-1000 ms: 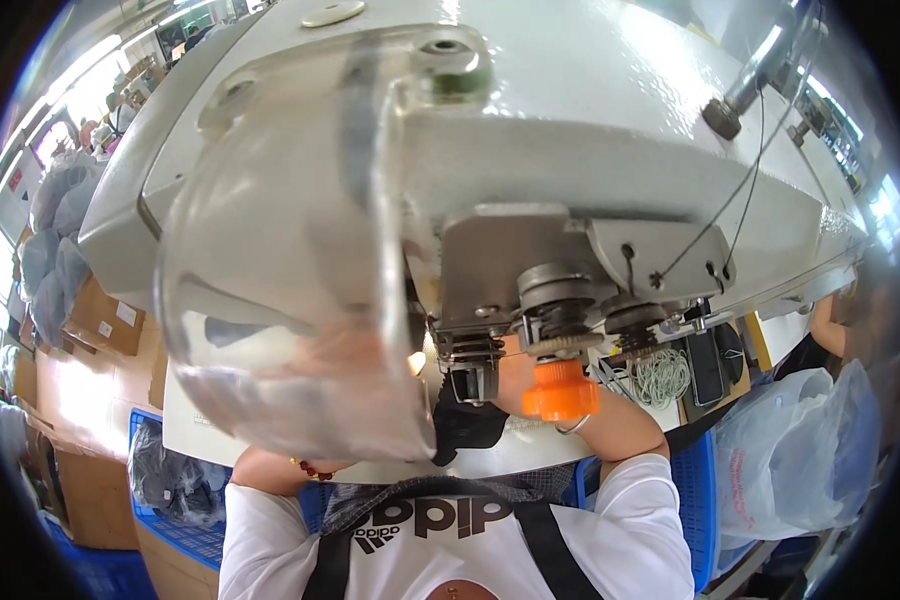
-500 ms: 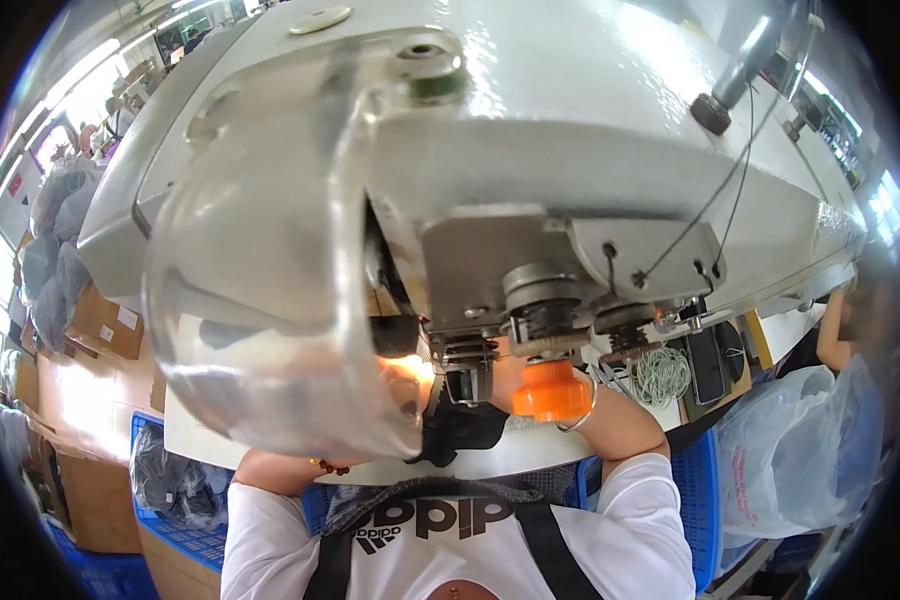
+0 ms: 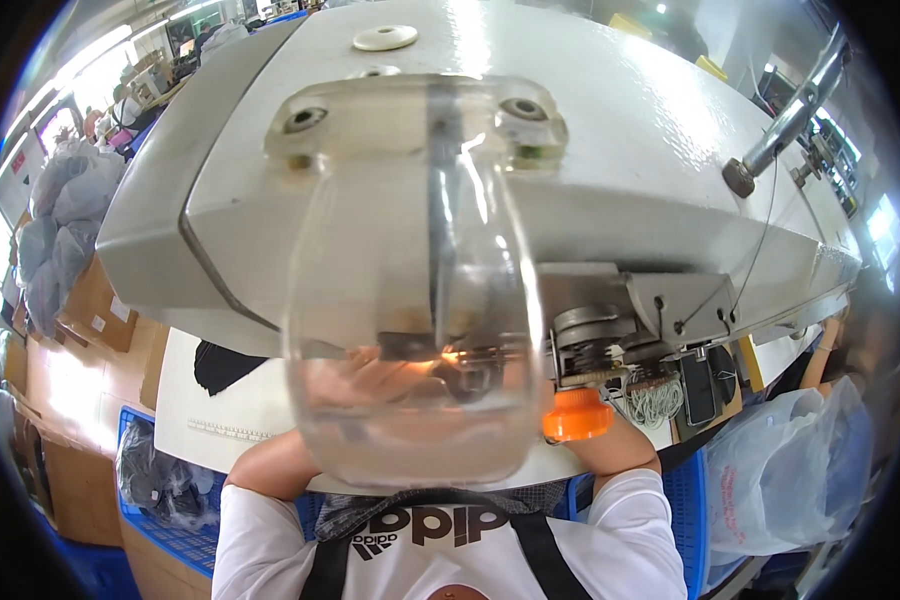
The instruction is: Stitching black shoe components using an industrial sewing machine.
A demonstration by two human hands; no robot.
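A white sewing machine head (image 3: 610, 190) with a clear plastic guard (image 3: 410, 440) fills the middle. Through the guard, my left hand (image 3: 355, 380) appears blurred beside the lit needle area, its fingers too distorted to read. My right forearm (image 3: 615, 445) reaches in behind the orange knob (image 3: 577, 414); the machine parts and guard hide most of my right hand. What either hand touches under the machine does not show. A piece of black fabric (image 3: 228, 368) lies on the white table (image 3: 185, 400), left of my left hand.
A ruler strip (image 3: 225, 430) runs along the table's left front. Blue baskets stand below on both sides, the left basket (image 3: 165, 540) holding bagged dark items. Coiled pale cord (image 3: 652, 402) and a dark phone-like device (image 3: 701, 390) lie right. A plastic bag (image 3: 790, 480) hangs beyond.
The view has shifted, so the guard appears farther right and the table's left side shows. Black fabric seen earlier below the needle area no longer shows there.
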